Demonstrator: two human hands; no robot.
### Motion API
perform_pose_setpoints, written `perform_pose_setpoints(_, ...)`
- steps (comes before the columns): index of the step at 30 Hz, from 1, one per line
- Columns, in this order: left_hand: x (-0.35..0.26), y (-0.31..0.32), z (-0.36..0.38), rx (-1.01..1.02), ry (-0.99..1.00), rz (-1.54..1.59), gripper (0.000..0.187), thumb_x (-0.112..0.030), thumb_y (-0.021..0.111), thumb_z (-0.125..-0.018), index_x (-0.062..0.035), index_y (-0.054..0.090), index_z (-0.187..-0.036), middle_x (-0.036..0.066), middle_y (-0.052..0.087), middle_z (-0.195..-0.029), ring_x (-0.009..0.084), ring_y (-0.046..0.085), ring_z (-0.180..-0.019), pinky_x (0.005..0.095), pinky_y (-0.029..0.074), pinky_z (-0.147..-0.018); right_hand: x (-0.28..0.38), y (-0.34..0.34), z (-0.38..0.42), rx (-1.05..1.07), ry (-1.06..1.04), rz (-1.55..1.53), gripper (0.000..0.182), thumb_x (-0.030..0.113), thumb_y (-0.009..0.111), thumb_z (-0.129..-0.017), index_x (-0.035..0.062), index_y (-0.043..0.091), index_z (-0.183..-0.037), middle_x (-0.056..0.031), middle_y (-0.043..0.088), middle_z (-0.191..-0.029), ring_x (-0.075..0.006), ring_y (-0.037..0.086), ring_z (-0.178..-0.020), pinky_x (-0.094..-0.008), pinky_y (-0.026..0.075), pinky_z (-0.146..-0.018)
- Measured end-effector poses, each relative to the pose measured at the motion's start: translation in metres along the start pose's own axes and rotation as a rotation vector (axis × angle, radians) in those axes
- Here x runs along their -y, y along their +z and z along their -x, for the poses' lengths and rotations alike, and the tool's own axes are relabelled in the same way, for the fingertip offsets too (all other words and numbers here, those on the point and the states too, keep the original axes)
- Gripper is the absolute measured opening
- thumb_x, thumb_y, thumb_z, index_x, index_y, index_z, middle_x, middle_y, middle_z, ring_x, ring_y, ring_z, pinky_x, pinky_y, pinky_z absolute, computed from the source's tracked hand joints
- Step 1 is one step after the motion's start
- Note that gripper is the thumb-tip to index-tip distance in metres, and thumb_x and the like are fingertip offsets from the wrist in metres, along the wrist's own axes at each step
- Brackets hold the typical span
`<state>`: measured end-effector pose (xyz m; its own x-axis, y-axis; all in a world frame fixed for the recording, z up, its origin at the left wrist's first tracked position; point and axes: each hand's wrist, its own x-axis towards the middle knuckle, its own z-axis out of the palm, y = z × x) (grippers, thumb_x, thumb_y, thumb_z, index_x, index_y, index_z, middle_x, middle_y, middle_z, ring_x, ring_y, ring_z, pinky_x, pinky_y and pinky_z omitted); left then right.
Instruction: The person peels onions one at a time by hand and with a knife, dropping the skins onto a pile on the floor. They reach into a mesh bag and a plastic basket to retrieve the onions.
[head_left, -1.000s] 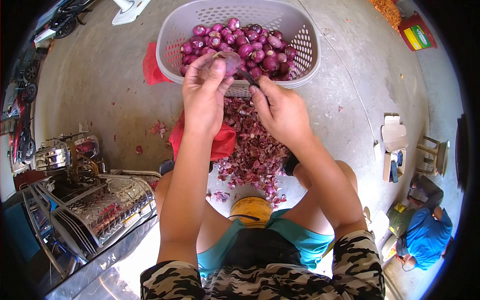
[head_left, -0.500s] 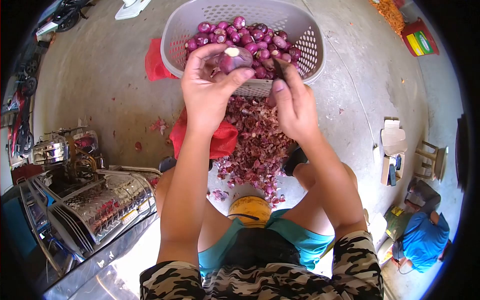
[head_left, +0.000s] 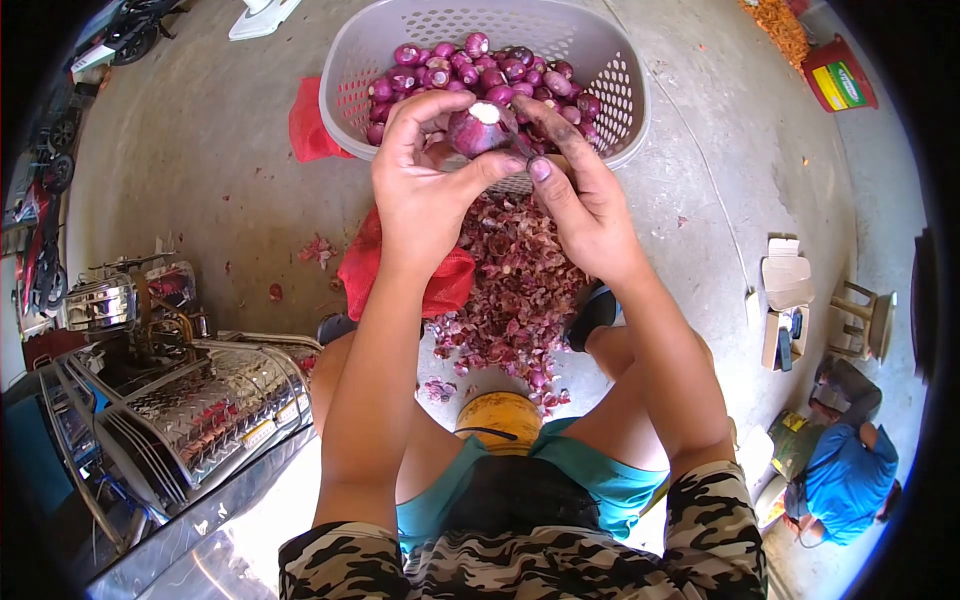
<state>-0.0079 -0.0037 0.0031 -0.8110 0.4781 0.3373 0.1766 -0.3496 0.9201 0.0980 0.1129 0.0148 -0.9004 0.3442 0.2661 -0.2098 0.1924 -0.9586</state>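
In my left hand point(head_left: 422, 190) is a red onion point(head_left: 474, 132), its cut end a pale white patch facing up. The fingers and thumb curl around it. My right hand point(head_left: 585, 215) is closed on a small knife point(head_left: 521, 143), whose dark blade meets the onion's right side; its handle is mostly hidden by the fingers. Both hands are over the near rim of a grey perforated basket point(head_left: 345, 70), where several purple onions point(head_left: 515, 70) lie heaped. Below the hands, a pile of loose onion skins point(head_left: 515, 270) covers the floor between my feet.
A red mesh bag point(head_left: 445, 283) lies left of the skins. A yellow container point(head_left: 495, 415) is between my legs. Shiny metal equipment point(head_left: 215, 390) stands at left. To the right are an open cardboard box point(head_left: 788, 300), a wooden stool point(head_left: 865, 320) and another person in blue point(head_left: 850, 480).
My right hand has come left and the knife blade now touches the onion. The onion has turned slightly and shifted a little right in my left hand.
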Motion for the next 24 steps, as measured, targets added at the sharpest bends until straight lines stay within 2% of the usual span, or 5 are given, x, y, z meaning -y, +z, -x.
perform_pose_setpoints(2, 0.004, -0.001, 0.0, 0.023, 0.036, -0.001, 0.051, -0.003, 0.083, -0.061, -0.0017, 0.056, -0.104, 0.004, 0.051, -0.107, 0.0133, 0.056, -0.094, 0.0278, 0.05, -0.082, -0.008, 0.001, -0.002, -0.014, -0.105, 0.027, 0.039, 0.018, 0.05, -0.094, 0.0011, 0.046, -0.129, -0.0139, 0.053, -0.127, -0.0214, 0.052, -0.116, -0.0327, 0.039, -0.098)
perform_pose_setpoints(6, 0.003, -0.002, 0.002, 0.067, 0.049, 0.008, 0.053, 0.002, 0.079, -0.066, 0.0009, 0.052, -0.111, 0.008, 0.056, -0.11, 0.016, 0.056, -0.099, 0.0293, 0.048, -0.087, -0.006, 0.0, 0.001, 0.004, -0.008, 0.016, 0.038, 0.018, 0.05, -0.094, 0.0014, 0.047, -0.128, -0.0144, 0.053, -0.127, -0.0239, 0.052, -0.116, -0.0331, 0.039, -0.098)
perform_pose_setpoints(18, 0.006, -0.001, 0.003, 0.054, 0.056, 0.047, 0.047, 0.005, 0.076, -0.067, -0.0003, 0.052, -0.106, 0.01, 0.053, -0.114, 0.0176, 0.053, -0.105, 0.0305, 0.046, -0.091, -0.006, 0.008, 0.0, -0.074, -0.093, 0.121, 0.032, 0.01, 0.049, -0.092, 0.0009, 0.051, -0.123, -0.0165, 0.058, -0.121, -0.025, 0.058, -0.11, -0.0317, 0.044, -0.091)
perform_pose_setpoints(21, 0.003, 0.004, 0.003, -0.006, 0.015, 0.08, 0.048, 0.0, 0.081, -0.064, 0.0006, 0.053, -0.103, 0.007, 0.054, -0.105, 0.014, 0.055, -0.096, 0.0275, 0.052, -0.083, -0.012, 0.013, 0.001, -0.14, -0.144, 0.146, 0.03, 0.008, 0.049, -0.092, -0.0008, 0.054, -0.12, -0.0173, 0.06, -0.117, -0.0252, 0.06, -0.105, -0.0309, 0.046, -0.088)
perform_pose_setpoints(24, -0.001, 0.008, 0.005, -0.035, -0.045, 0.11, 0.047, 0.002, 0.08, -0.065, 0.0007, 0.052, -0.103, 0.007, 0.054, -0.103, 0.0139, 0.055, -0.096, 0.0274, 0.052, -0.083, -0.014, 0.016, 0.001, -0.18, -0.175, 0.161, 0.029, 0.007, 0.049, -0.092, -0.0027, 0.055, -0.118, -0.0179, 0.06, -0.116, -0.0245, 0.061, -0.104, -0.0307, 0.047, -0.086)
